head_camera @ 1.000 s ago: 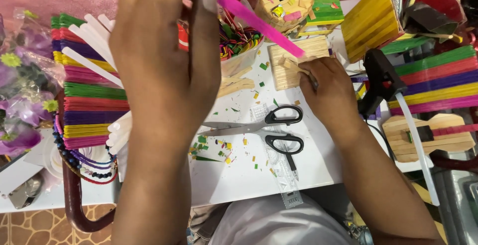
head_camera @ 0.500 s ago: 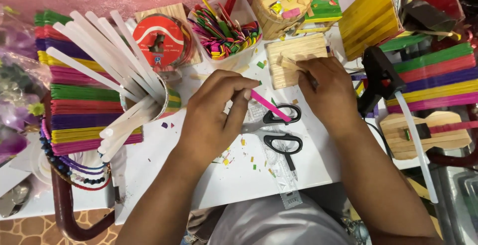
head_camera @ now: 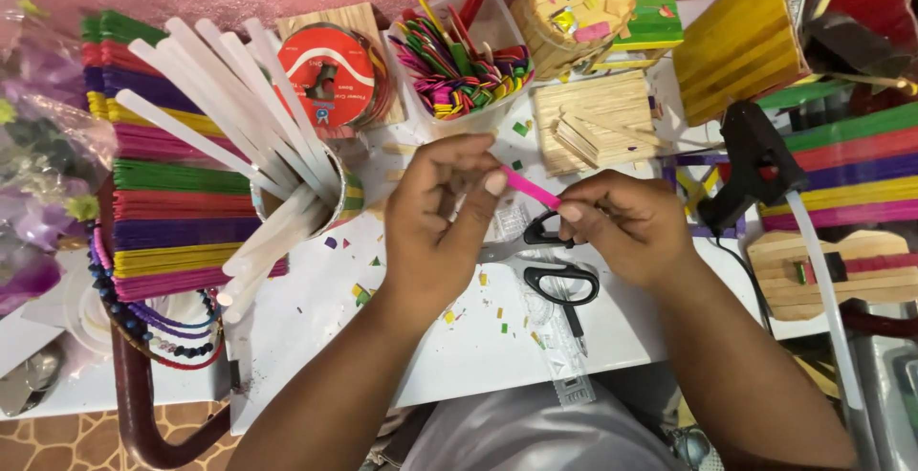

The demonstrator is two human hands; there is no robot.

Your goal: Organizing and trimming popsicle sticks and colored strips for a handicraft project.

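Two hands meet on one pink craft stick, which sits in the air just above the black-handled scissors on the white table. The left hand pinches the stick's near end between thumb and forefinger, its other fingers curled loosely in; the right hand closes its fingertips on the far end, so both hands are shut on the same stick and nothing else.

To handle the stick well, my judgement is that the grip should stay at the very ends with light, even pressure — a thin stick like this would likely snap or twist if squeezed mid-length — and that the wrists should stay low over the scissors so the stick stays level.

Both forearms come up from the bottom edge and angle inward, the left wrist bent so the back of the hand faces the camera, the right hand turned knuckles-up.

Left of the scissors stands a cup of white glue sticks (they fan out widely). Beyond the scissors is a clear tub of coloured sticks, and right of them a black glue gun. Small paper scraps lie scattered just beside the scissors.
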